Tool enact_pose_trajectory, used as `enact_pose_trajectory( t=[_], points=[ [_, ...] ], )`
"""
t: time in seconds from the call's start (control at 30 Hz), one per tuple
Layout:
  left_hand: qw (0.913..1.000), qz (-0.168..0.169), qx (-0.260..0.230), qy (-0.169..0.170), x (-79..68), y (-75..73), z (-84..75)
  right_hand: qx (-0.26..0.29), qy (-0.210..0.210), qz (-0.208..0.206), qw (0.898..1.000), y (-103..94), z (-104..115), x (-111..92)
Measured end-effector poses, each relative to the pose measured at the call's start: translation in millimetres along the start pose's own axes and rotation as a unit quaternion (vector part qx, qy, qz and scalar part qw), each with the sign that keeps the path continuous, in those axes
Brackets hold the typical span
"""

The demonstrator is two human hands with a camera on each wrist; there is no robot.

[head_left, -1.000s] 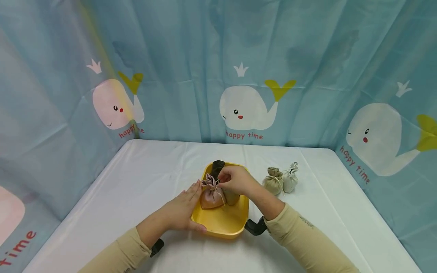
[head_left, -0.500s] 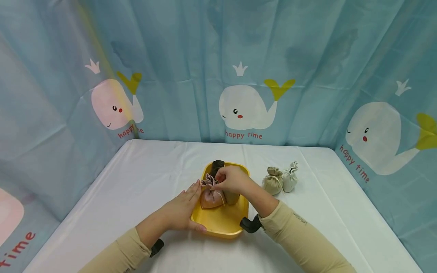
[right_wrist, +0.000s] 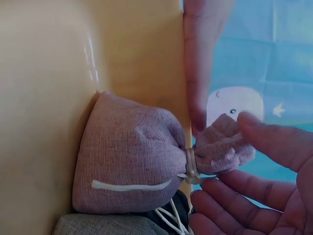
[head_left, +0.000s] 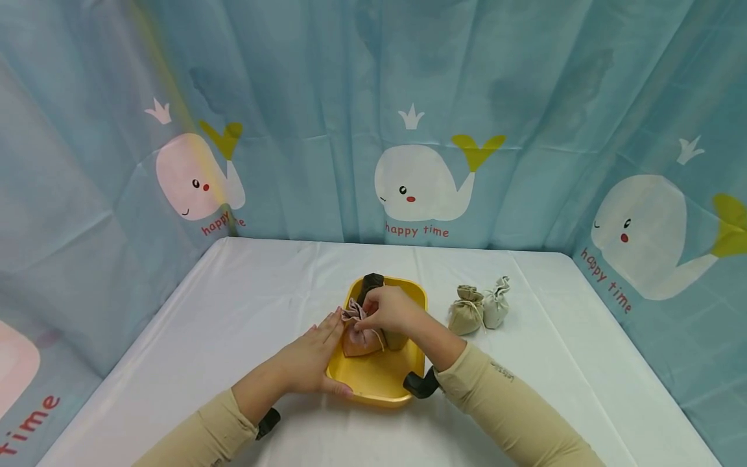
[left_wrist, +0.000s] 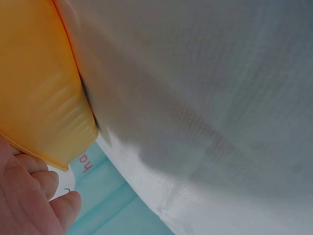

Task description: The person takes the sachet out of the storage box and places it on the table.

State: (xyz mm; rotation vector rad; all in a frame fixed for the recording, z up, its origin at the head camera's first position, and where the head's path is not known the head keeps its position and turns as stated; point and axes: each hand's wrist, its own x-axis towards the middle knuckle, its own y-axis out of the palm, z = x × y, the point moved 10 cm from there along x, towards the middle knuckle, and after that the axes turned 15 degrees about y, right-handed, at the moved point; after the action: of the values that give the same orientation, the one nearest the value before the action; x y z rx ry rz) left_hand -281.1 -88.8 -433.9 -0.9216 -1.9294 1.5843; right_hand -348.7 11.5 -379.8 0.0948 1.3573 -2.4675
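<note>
A yellow plastic basin [head_left: 373, 379] holds a dusty-pink drawstring pouch [right_wrist: 132, 152], a greyish-olive pouch [head_left: 398, 341] and a dark pouch [head_left: 371, 283]. Along the basin's left rim rests my left hand [head_left: 315, 355], fingers extended and thumb at the near corner. My right hand [head_left: 390, 311] reaches in from the right and pinches the pink pouch's ruffled top between thumb and index finger. In the right wrist view, a pale cord [right_wrist: 191, 166] cinches the pouch's neck just below that pinch. The pouch's body lies against the basin's inner left side.
Right of the basin, a tan pouch [head_left: 465, 316] and a pale grey pouch [head_left: 496, 310] stand side by side on the white tablecloth [head_left: 262, 292]. A blue curtain [head_left: 327, 188] printed with whales encloses the table's back and sides.
My right hand has shifted left and slightly down, from beside the pink pouch's top onto it. The pouch's ruffled top leans a little further left. My left hand and the basin stay put.
</note>
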Motion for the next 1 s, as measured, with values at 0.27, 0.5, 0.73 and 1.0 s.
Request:
enact_pose_trajectory(
  t=[0.27,0.5,0.73,1.0],
  points=[
    [1.0000,-0.004,-0.003,0.006,-0.2,1.6,-0.4,-0.006,-0.012,0.000,1.000,4.0,3,0],
    [0.9999,-0.011,0.000,0.009,-1.1,-1.0,-1.8,0.003,-0.012,0.002,1.000,3.4,3,0],
    [1.0000,-0.007,0.000,0.004,-1.1,1.0,-0.2,0.026,0.005,-0.006,1.000,-1.9,-1,-2],
    [0.9999,-0.011,-0.005,0.002,-0.8,0.4,0.4,0.027,0.008,-0.019,0.999,-5.9,-3,-2]
  ],
)
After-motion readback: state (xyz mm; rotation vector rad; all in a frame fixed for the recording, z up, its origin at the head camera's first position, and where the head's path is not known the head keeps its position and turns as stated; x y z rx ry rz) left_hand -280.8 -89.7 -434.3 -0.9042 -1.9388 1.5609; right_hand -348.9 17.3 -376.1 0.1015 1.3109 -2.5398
